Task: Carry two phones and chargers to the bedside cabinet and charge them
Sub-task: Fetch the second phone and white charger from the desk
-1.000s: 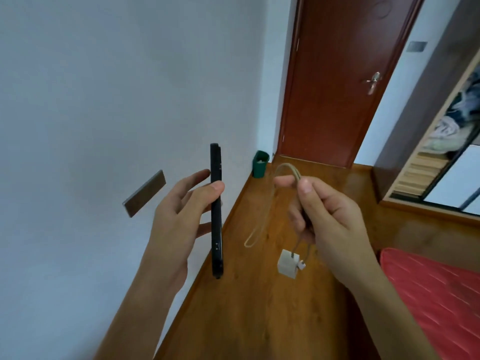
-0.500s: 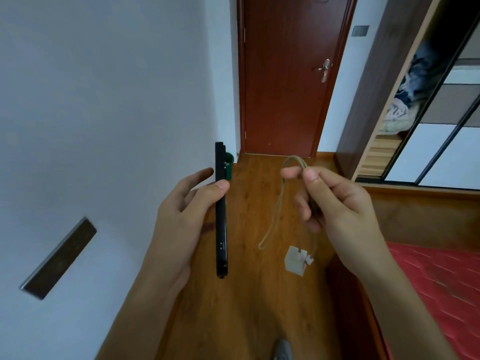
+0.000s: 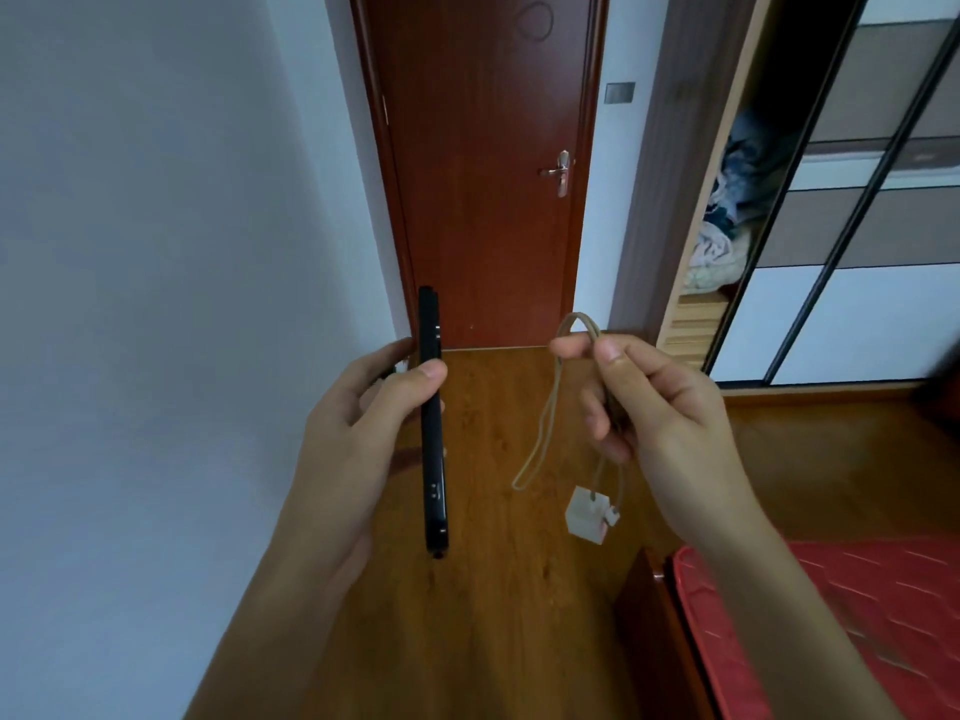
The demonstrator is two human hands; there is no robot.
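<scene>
Left hand [image 3: 358, 449] is gripping a phone [image 3: 432, 459]; at three o'clock, right hand [image 3: 675, 423] is pinching the charger cable [image 3: 551, 402]; charging is waiting.

The phone [image 3: 432, 423] that the left hand [image 3: 358, 433] is gripping is showing glossy black. The cable [image 3: 589, 327] that the right hand [image 3: 670, 418] is pinching is looking beige, and a white charger block [image 3: 588, 514] is dangling below that pinch. Beyond both grips a red-brown door [image 3: 483, 200] is standing. Beneath them amber wood-grain floor [image 3: 493, 615] is running, and under the right forearm a red quilted mattress [image 3: 857, 615] is lying.
</scene>
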